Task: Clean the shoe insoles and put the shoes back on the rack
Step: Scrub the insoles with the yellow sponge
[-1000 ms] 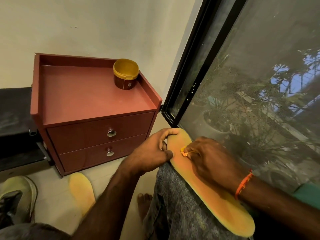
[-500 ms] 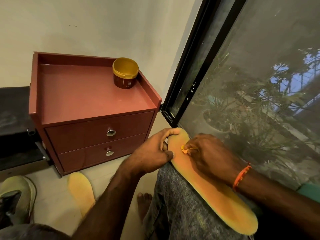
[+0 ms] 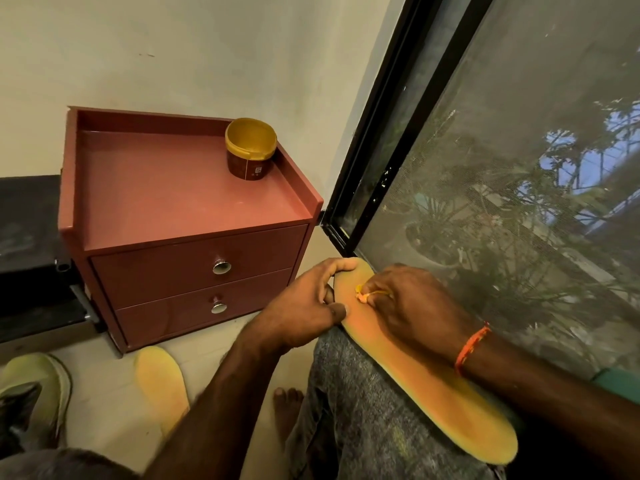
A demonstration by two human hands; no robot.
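Two insoles in view: one orange insole [image 3: 429,386] lies along the person's knee, toe end pointing toward the window screen [image 3: 502,202]; a second, yellow insole [image 3: 161,386] lies on the floor below the red drawer cabinet [image 3: 194,258]. Left hand [image 3: 304,310] grips the toe end, thumb on the upper face, fingers curled round the edge. Right hand [image 3: 412,306] has its fingers closed on a small yellowish scrap of cloth or sponge [image 3: 363,294], exact material unclear, pressing it to the forefoot.

Change over the last second: slight. The scrap sits marginally nearer the toe than before, and the insole's heel has slid a little outward on the knee. Left-hand hold unchanged. Judged: rubbing stroke under way, small amplitude, first insole only part cleaned.

A greenish shoe [image 3: 38,389] rests on the floor at the left edge, not yet refitted. An open jar [image 3: 251,148] stands on the cabinet top. Rack not identified in this view.
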